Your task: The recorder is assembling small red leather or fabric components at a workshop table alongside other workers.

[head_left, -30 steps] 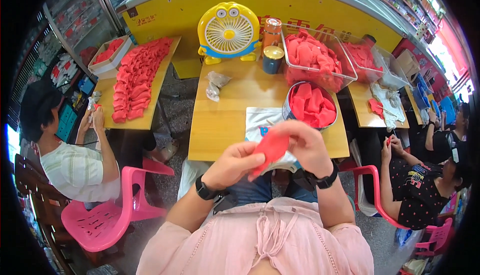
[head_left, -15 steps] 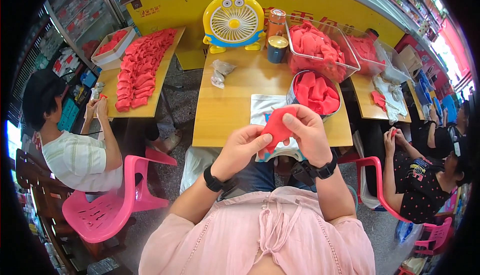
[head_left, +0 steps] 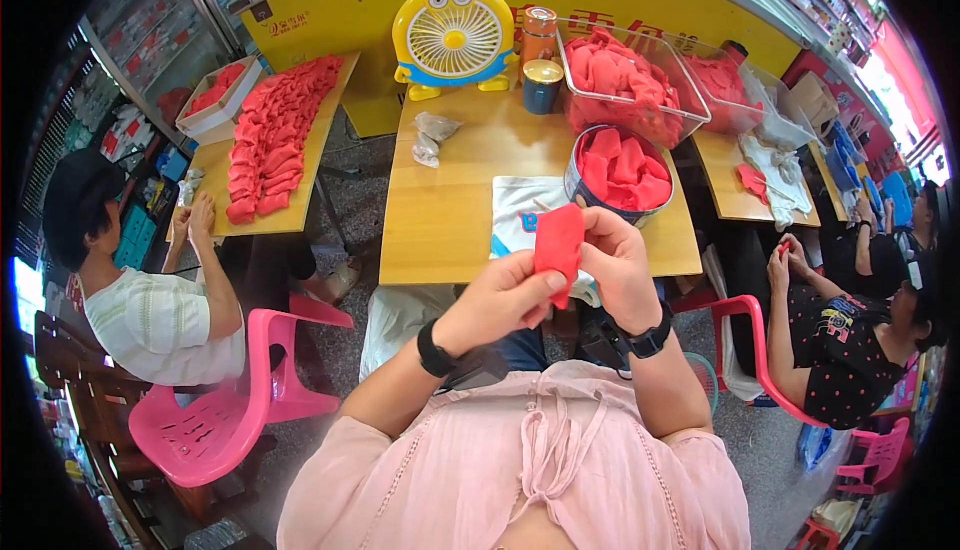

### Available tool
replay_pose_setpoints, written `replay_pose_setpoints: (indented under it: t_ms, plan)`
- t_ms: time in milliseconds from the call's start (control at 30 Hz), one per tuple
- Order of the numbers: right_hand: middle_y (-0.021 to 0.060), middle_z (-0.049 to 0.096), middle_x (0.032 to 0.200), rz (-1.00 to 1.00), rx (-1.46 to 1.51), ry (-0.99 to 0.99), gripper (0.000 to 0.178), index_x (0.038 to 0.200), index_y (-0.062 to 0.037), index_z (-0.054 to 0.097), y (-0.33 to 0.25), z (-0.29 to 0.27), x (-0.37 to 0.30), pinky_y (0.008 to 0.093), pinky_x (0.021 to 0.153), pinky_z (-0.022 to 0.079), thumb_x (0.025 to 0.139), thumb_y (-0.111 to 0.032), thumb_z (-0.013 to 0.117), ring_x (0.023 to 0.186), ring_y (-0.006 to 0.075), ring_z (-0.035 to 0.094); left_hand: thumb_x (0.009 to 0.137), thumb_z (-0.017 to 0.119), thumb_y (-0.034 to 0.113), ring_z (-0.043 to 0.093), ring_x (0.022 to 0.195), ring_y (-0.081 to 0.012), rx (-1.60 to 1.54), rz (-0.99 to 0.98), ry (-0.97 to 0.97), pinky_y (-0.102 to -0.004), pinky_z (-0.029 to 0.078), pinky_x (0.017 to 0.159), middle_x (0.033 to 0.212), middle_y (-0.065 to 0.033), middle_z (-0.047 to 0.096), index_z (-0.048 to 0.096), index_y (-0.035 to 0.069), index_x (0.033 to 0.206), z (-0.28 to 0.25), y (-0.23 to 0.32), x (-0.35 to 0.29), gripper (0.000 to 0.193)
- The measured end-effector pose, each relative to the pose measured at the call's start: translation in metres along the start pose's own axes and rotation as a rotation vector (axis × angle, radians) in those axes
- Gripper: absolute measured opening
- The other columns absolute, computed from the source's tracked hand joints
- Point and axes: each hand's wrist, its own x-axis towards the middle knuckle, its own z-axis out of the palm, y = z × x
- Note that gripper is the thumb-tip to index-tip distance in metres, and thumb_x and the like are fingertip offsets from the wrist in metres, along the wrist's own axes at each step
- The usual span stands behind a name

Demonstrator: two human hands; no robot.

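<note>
A soft red fabric piece is held up between my two hands, above the near edge of the table. My left hand pinches its lower left part, thumb on top. At its right side my right hand grips the edge with bent fingers. Beneath the piece lies a white printed cloth on the table. Just beyond my right hand stands a round tin filled with similar red pieces.
On my table stand a yellow cartoon fan, an orange flask, a dark cup and a clear bin of red pieces. A crumpled bag lies near the fan. Co-workers sit at tables left and right.
The red piece has turned from a rounded, tilted shape to a narrower upright one in my hands. The table and the things on it appear slightly higher and further left in view.
</note>
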Motion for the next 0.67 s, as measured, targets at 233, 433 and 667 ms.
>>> replay_pose_setpoints:
  t_ms: [233, 433, 667]
  plan:
    - [0.0021, 0.066, 0.096, 0.002, -0.192, 0.158, 0.015, 0.108, 0.0009, 0.062, 0.01, 0.008, -0.004, 0.0217, 0.073, 0.05, 0.093, -0.001, 0.059, 0.084, 0.0065, 0.061, 0.103, 0.056, 0.036, 0.052, 0.06, -0.008, 0.116, 0.017, 0.023, -0.0222, 0.038, 0.048, 0.079, 0.0009, 0.058, 0.061, 0.005, 0.106, -0.003, -0.019, 0.0, 0.031]
    - [0.0048, 0.066, 0.108, 0.049, -0.069, 0.037, 0.03, 0.123, 0.002, 0.059, 0.009, 0.006, -0.005, 0.0261, 0.081, 0.052, 0.095, -0.008, 0.063, 0.093, 0.0106, 0.063, 0.104, 0.05, 0.038, 0.052, 0.06, -0.0079, 0.001, -0.005, 0.053, -0.022, 0.038, 0.047, 0.078, 0.0008, 0.057, 0.056, 0.006, 0.108, -0.013, -0.014, -0.004, 0.033]
    - [0.0085, 0.066, 0.115, 0.148, -0.001, -0.083, 0.031, 0.123, 0.0014, 0.057, 0.034, 0.016, 0.021, 0.0321, 0.089, 0.056, 0.094, -0.006, 0.065, 0.102, 0.0161, 0.065, 0.104, 0.053, 0.035, 0.048, 0.052, -0.0066, -0.073, -0.008, 0.011, -0.0216, 0.035, 0.045, 0.071, 0.0024, 0.052, 0.056, 0.008, 0.098, -0.028, -0.023, -0.011, 0.027]
